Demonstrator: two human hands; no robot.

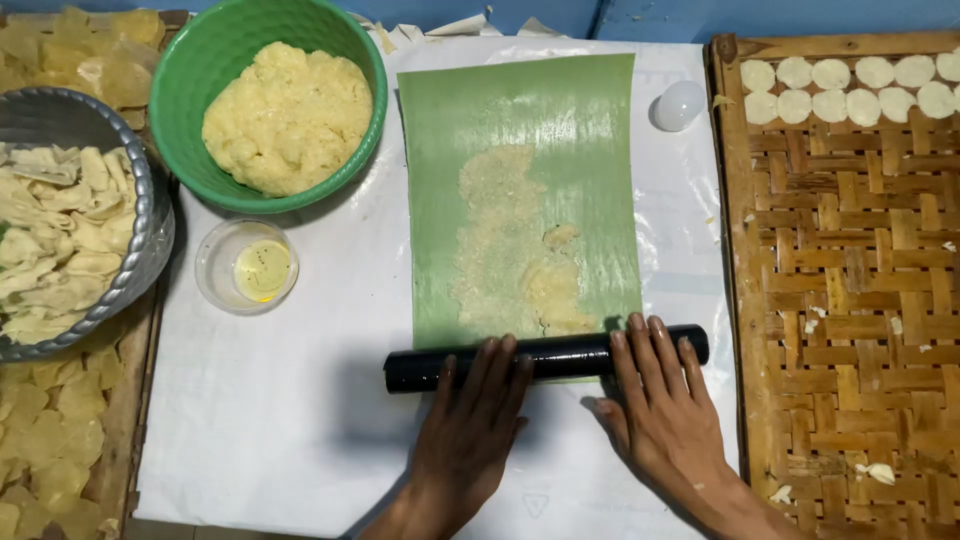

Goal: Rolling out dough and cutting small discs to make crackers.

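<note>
Roller: our black rolling pin (545, 358) lies across the near edge of the green leaf sheet (520, 130).
Grip: left hand (472, 420) and right hand (665, 405) rest flat, fingers spread, 2 palms pressing, nothing clasped.
Dough: thin smear (510, 240) on the leaf; we judge it soft, tear-prone.
Handling: pin looks stiff, smooth; press near both ends.

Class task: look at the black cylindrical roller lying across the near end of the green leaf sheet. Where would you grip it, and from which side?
Take the black cylindrical roller from above and the near side, one hand on each half, as the left hand and right hand lie now. It lies long and crosswise, so spread palms keep it level.
</note>
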